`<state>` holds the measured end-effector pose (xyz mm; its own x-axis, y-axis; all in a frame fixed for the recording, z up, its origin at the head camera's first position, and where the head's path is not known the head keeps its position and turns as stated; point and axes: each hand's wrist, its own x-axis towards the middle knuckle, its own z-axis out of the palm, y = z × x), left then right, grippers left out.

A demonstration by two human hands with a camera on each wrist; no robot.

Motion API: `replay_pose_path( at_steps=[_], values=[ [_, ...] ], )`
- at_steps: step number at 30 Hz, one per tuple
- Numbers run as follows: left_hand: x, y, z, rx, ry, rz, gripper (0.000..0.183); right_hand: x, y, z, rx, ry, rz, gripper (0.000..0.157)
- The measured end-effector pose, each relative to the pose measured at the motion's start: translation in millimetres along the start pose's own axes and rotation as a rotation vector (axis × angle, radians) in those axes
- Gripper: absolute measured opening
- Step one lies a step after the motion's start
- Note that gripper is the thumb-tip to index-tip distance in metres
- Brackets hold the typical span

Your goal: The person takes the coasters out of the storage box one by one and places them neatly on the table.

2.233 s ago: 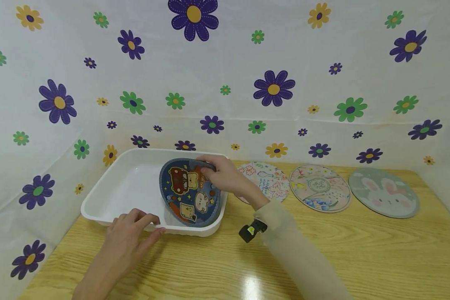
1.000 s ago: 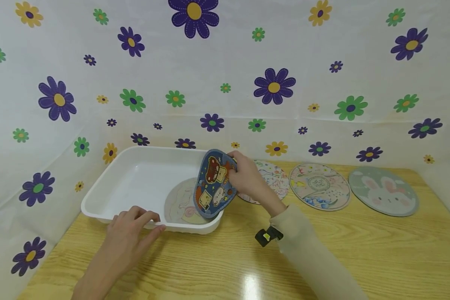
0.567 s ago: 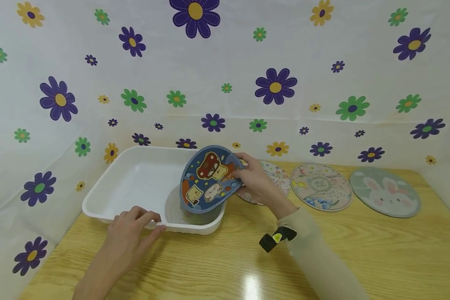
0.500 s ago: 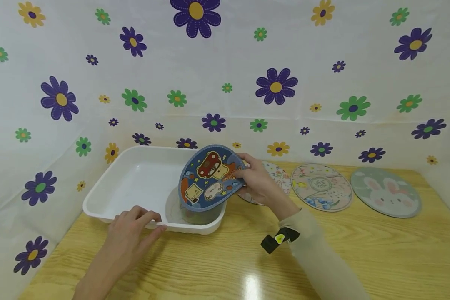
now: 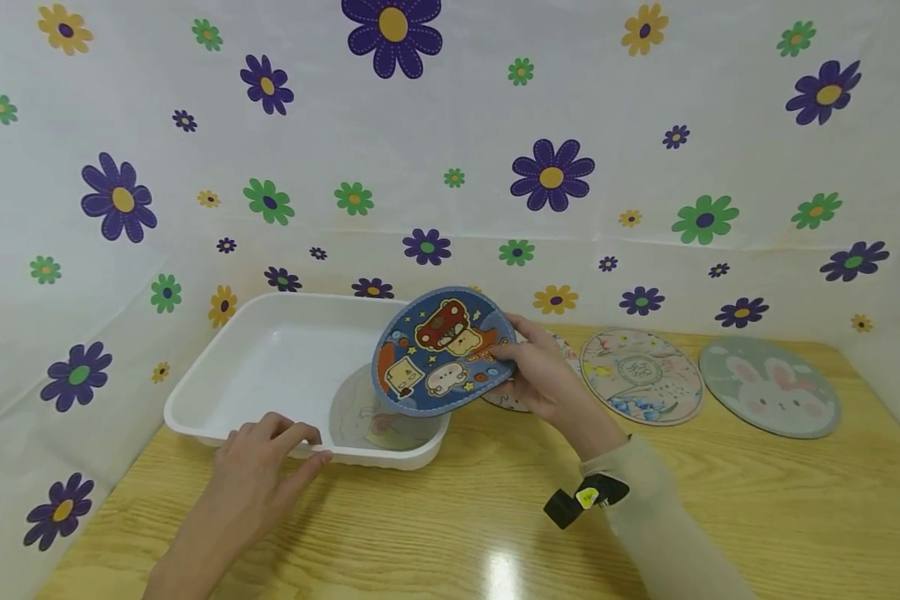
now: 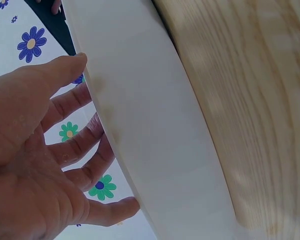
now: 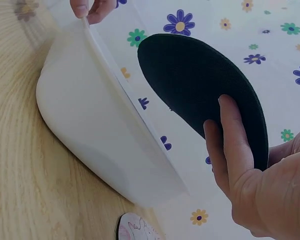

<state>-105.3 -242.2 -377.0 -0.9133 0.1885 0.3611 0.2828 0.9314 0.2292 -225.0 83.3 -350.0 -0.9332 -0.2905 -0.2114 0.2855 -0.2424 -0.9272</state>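
Observation:
My right hand (image 5: 551, 379) pinches the right edge of a blue round mouse pad (image 5: 420, 333) with cartoon characters. It holds the pad tilted and slightly bent above the right end of a white tray (image 5: 270, 367). The pad's dark underside faces the right wrist view, with fingers (image 7: 235, 135) spread against it. My left hand (image 5: 243, 492) grips the tray's front rim, thumb outside and fingers over the edge; the left wrist view shows the fingers (image 6: 75, 145) behind the rim. Inside the tray lies a pale round pad (image 5: 352, 417), partly hidden under the blue one.
Right of the tray, a row of round pads lies on the wooden table (image 5: 495, 508): a floral one (image 5: 506, 400) partly behind my right hand, a pink-beige floral one (image 5: 637, 408), and a grey-green rabbit one (image 5: 780, 400). A flower-printed cloth (image 5: 480, 125) stands behind.
My right hand has lifted the blue mouse pad from inside the tray, up and to the right, uncovering the pale pad beneath. My left hand stays on the rim.

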Motion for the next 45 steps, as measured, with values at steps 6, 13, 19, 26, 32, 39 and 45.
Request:
replay_pose_path(
  at_steps=[6, 13, 19, 26, 32, 39, 45],
  values=[
    [0.2, 0.7, 1.8, -0.004, 0.015, 0.003, 0.015, -8.4, 1.7, -9.9, 0.017, 0.025, 0.018, 0.055],
    [0.5, 2.3, 3.6, -0.006, 0.036, 0.006, 0.016, -21.7, -7.3, -25.1, 0.016, 0.045, 0.015, 0.055],
    [-0.6, 3.2, 3.5, 0.007, 0.036, -0.001, 0.016, -38.8, -17.8, -40.0, 0.004, 0.05, 0.007, 0.05],
    [1.3, 1.4, 3.0, 0.021, 0.045, 0.005, 0.016, -54.6, -23.4, -54.5, -0.011, 0.082, 0.0, 0.056],
    [10.0, -1.1, 1.9, 0.02, 0.008, 0.013, 0.014, -64.0, -22.7, -64.6, -0.004, 0.112, -0.005, 0.056],
    [13.5, -4.7, 4.1, 0.016, -0.009, 0.002, 0.014, -74.4, -16.3, -78.8, 0.008, 0.124, -0.003, 0.061],
    [15.6, -5.5, 5.2, 0.021, 0.023, 0.014, 0.015, -86.5, -9.4, -95.4, 0.003, 0.155, 0.003, 0.063]
  ],
)
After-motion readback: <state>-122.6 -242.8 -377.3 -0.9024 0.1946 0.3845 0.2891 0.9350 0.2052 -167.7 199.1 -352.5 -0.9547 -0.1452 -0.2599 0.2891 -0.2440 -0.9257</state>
